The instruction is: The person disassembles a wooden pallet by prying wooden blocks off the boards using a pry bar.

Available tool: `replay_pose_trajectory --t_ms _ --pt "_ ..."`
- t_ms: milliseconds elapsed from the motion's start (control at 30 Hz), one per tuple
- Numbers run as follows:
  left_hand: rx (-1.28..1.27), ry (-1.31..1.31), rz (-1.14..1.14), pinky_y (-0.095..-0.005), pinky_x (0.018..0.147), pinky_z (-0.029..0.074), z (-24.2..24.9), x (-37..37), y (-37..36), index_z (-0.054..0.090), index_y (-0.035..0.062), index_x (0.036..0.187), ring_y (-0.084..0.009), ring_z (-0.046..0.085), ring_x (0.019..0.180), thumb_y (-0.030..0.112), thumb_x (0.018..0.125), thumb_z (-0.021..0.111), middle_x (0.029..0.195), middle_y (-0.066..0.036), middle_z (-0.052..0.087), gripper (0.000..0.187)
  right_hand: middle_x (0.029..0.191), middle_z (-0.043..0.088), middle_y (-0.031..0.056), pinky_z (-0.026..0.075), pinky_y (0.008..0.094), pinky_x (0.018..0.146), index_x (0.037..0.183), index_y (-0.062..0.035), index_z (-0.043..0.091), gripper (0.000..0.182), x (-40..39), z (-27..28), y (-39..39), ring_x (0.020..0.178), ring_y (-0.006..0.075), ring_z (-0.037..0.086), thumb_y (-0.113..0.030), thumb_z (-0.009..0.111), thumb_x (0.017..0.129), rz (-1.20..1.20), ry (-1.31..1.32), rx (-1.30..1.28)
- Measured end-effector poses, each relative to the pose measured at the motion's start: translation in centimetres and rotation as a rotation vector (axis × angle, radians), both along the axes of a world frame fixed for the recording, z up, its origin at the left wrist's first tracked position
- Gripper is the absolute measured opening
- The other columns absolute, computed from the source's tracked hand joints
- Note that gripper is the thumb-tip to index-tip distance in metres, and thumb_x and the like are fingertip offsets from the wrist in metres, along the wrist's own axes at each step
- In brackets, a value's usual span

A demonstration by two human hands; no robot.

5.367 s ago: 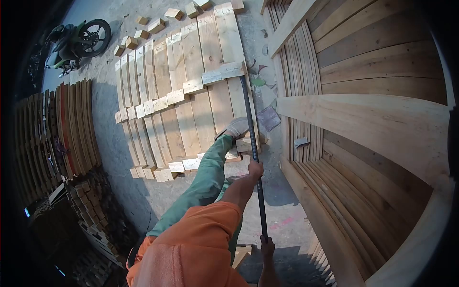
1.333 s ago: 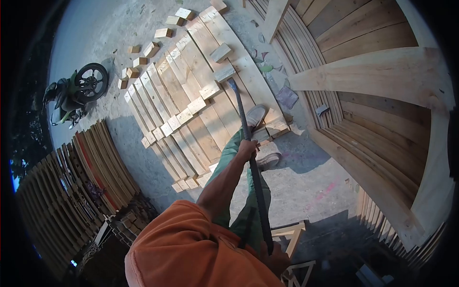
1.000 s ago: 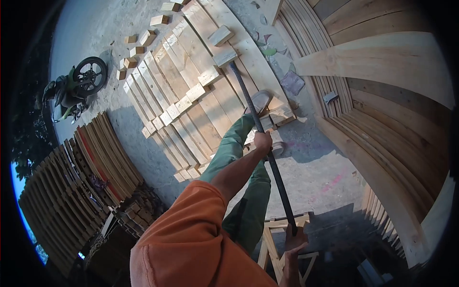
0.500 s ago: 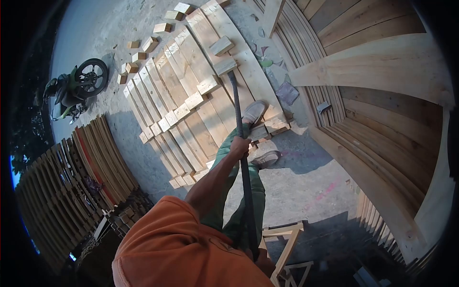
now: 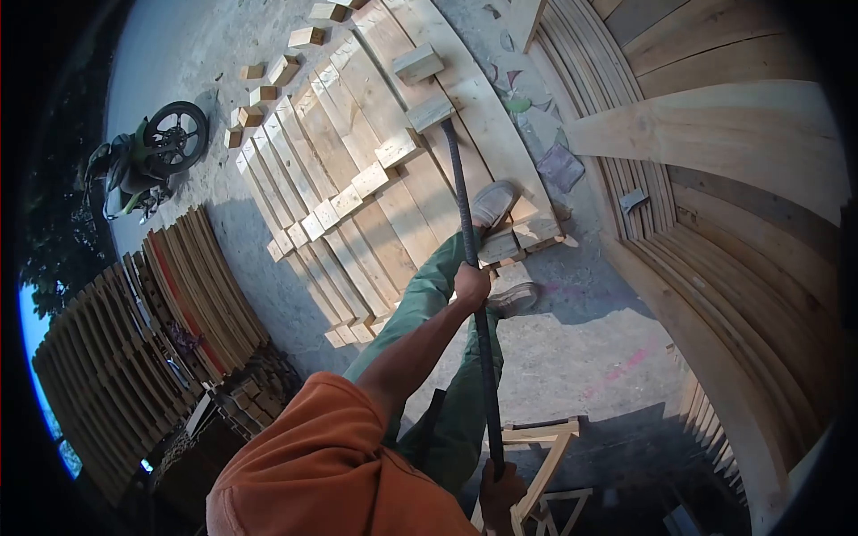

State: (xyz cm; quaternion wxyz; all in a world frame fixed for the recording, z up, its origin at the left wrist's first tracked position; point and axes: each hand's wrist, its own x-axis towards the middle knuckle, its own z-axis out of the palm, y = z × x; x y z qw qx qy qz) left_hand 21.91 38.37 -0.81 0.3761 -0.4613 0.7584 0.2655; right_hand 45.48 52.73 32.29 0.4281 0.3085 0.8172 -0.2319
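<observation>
My left hand [image 5: 472, 284] is wrapped round the middle of a long dark ribbed bar [image 5: 464, 196]. Lower down, my right hand [image 5: 502, 487] grips the same bar near its bottom end. The bar's far end meets a small wooden block [image 5: 431, 114] on a pallet-like row of planks [image 5: 357, 98]. A second block [image 5: 417, 63] lies just beyond it. One shoe [image 5: 494, 204] rests at the planks' near right edge, and the other shoe [image 5: 514, 299] is on the concrete.
Loose wood blocks [image 5: 284, 70] lie beyond the planks. A motorcycle [image 5: 147, 152] stands at the upper left, with stacked wooden frames [image 5: 116, 330] below it. Large wooden crates [image 5: 697, 134] line the right side. A small wooden frame [image 5: 545, 469] stands beside my right hand.
The view has shifted slightly. My right hand and the bar's lower end now show more fully near the bottom; both hands still hold the bar, whose far end remains at the block.
</observation>
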Motion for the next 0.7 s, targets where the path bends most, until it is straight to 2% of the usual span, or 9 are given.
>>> replay_pose_trajectory --t_ms 67,133,200,267,333,367,500,567,700 --pt "0.054 -0.137 0.11 -0.0422 0.072 0.05 0.1 0.5 2.9 0.047 -0.0024 0.106 -0.0319 0.064 0.084 0.023 0.081 0.062 0.09 -0.02 0.063 0.038 0.056 0.056 0.014 0.043 0.0456 0.048 0.074 -0.0058 0.054 0.029 5.2 -6.5 2.6 0.053 0.0357 0.056 -0.033 0.062 0.082 -0.021 0.096 -0.027" --pt "-0.096 0.008 0.004 -0.0417 0.07 0.051 -4.6 5.1 5.0 0.046 -0.0001 0.108 -0.0279 0.063 0.082 0.019 0.081 0.063 0.092 -0.018 0.06 0.037 0.061 0.058 0.0181 0.047 0.0481 0.055 0.078 -0.0044 0.051 0.03 11.7 -15.8 5.6 0.062 0.0388 0.06 -0.033 0.058 0.084 -0.103 0.068 -0.132" --pt "0.089 0.217 0.213 -0.0425 0.084 0.046 -11.7 8.9 5.0 0.043 0.0012 0.113 -0.0294 0.058 0.098 0.021 0.081 0.064 0.1 -0.021 0.058 0.042 0.067 0.061 0.0209 0.048 0.0495 0.062 0.084 -0.0046 0.05 0.033 14.8 -22.2 7.7 0.067 0.0417 0.06 -0.036 0.058 0.083 -0.016 -0.056 -0.027" --pt "-0.044 0.353 0.043 -0.0412 0.077 0.049 -13.9 10.3 5.9 0.042 0.0015 0.113 -0.029 0.061 0.09 0.022 0.081 0.064 0.097 -0.019 0.059 0.044 0.071 0.062 0.0223 0.047 0.0483 0.063 0.089 -0.0043 0.05 0.035 16.1 -24.6 9.8 0.068 0.0418 0.06 -0.038 0.059 0.082 -0.076 -0.058 -0.115" --pt "0.08 0.027 0.237 -0.0379 0.046 0.049 -9.8 7.6 6.8 0.04 0.0015 0.108 -0.0263 0.06 0.057 0.024 0.082 0.063 0.082 -0.015 0.058 0.042 0.061 0.057 0.0193 0.045 0.0509 0.06 0.086 -0.0059 0.05 0.037 15.2 -23.3 10.0 0.064 0.041 0.059 -0.043 0.056 0.085 -0.207 0.029 -0.215" --pt "0.085 0.102 0.25 -0.0357 0.037 0.044 -8.6 7.2 7.0 0.04 0.0019 0.103 -0.023 0.054 0.045 0.023 0.083 0.063 0.07 -0.012 0.053 0.037 0.06 0.057 0.0148 0.044 0.0502 0.058 0.083 -0.0062 0.054 0.037 13.6 -21.5 9.6 0.06 0.0382 0.058 -0.043 0.059 0.083 -0.108 0.109 -0.111" --pt "0.372 0.197 0.486 -0.0339 0.033 0.038 -8.3 6.5 4.7 0.039 0.007 0.098 -0.0158 0.041 0.037 0.021 0.084 0.062 0.059 -0.006 0.045 0.031 0.059 0.058 0.0125 0.043 0.0493 0.056 0.072 -0.008 0.057 0.035 10.7 -14.8 8.0 0.058 0.0349 0.057 -0.042 0.064 0.077 0.132 0.197 0.171" --pt "0.572 0.291 0.623 -0.0314 0.032 0.036 -4.7 5.3 4.2 0.038 0.0094 0.093 -0.0134 0.041 0.037 0.02 0.085 0.061 0.054 -0.004 0.042 0.027 0.06 0.059 0.0126 0.043 0.0482 0.056 0.07 -0.008 0.057 0.035 10.2 -12.6 7.1 0.057 0.0347 0.056 -0.041 0.065 0.076 0.133 0.203 0.17" --pt "0.572 0.433 0.526 -0.0264 0.03 0.035 3.6 2.0 4.2 0.037 0.0103 0.088 -0.0102 0.041 0.036 0.02 0.085 0.061 0.051 -0.001 0.04 0.027 0.058 0.058 0.0113 0.042 0.0458 0.054 0.069 -0.0081 0.057 0.032 10.1 -10.3 6.4 0.055 0.0336 0.055 -0.039 0.067 0.074 0.16 0.295 0.108"
